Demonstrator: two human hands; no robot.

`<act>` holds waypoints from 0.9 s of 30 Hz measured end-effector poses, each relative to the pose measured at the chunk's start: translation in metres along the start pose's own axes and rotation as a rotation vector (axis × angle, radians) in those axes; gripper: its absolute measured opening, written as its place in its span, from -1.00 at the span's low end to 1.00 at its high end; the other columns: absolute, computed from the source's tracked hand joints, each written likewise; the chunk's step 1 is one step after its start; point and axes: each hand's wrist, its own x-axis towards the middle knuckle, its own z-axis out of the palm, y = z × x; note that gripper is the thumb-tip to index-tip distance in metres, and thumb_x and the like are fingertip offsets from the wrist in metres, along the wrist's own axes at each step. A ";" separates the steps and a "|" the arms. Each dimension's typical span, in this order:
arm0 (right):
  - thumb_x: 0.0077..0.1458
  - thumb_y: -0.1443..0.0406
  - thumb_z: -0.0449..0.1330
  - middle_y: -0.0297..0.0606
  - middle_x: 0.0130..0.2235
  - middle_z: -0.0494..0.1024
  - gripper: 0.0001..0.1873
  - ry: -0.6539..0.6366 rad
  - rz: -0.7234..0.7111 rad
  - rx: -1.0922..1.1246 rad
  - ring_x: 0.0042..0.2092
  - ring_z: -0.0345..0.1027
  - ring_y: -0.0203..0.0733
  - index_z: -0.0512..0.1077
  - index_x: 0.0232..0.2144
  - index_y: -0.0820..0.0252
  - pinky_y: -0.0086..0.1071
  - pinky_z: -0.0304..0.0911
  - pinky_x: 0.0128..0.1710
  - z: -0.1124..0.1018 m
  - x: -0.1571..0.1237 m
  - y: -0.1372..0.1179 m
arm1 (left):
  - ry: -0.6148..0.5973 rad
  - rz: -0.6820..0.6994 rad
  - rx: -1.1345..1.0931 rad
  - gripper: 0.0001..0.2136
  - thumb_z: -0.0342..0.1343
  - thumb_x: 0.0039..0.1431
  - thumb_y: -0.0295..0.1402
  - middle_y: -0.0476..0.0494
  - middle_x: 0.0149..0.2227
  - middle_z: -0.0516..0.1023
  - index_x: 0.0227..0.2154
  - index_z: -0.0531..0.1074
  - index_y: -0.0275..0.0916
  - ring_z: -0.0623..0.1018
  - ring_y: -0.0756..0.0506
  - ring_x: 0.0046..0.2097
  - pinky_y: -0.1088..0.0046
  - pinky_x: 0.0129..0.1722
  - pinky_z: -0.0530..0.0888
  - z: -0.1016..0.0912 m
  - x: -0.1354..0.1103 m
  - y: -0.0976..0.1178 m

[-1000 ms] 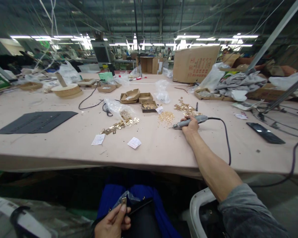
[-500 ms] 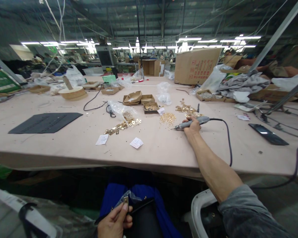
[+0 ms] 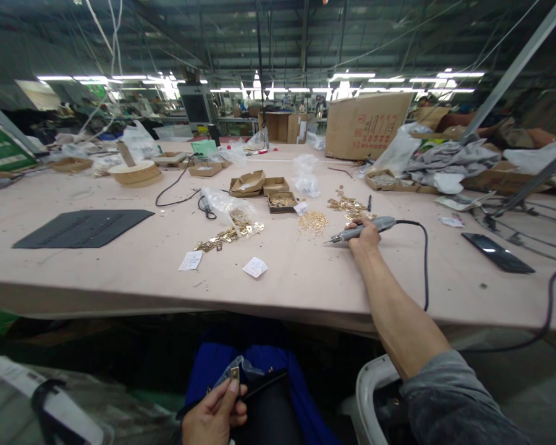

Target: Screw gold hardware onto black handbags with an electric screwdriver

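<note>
My right hand (image 3: 365, 234) reaches out over the pink table (image 3: 120, 272) and is closed round a grey corded electric screwdriver (image 3: 362, 228), whose tip points left toward a small heap of gold screws (image 3: 312, 221). Down at my lap, my left hand (image 3: 215, 414) pinches a small gold metal fitting (image 3: 234, 373) against a black bag (image 3: 264, 408) partly wrapped in clear plastic. Gold hardware pieces (image 3: 225, 235) lie scattered mid-table, and more of them (image 3: 345, 204) lie just beyond the screwdriver.
Small cardboard trays (image 3: 259, 183) and plastic bags sit behind the hardware. A dark flat panel (image 3: 81, 227) lies at the left, a phone (image 3: 497, 252) at the right, paper slips (image 3: 254, 267) near the front edge. A large carton (image 3: 366, 123) and grey cloth stand at the back right.
My right hand with the screwdriver has lifted slightly and shifted a little right. My left hand keeps its pinch on the fitting. The view has drifted a bit.
</note>
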 end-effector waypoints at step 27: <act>0.17 0.37 0.30 -0.45 -0.49 0.40 -0.70 0.057 -0.062 -0.058 -0.62 0.23 -0.38 0.19 -0.38 0.14 -0.55 0.31 -0.70 -0.002 -0.002 -0.009 | -0.030 -0.053 -0.011 -0.37 0.54 -0.42 0.06 -0.32 -0.38 0.66 -0.34 0.68 -0.38 0.55 -0.11 -0.52 0.44 -0.57 0.53 -0.001 -0.007 0.014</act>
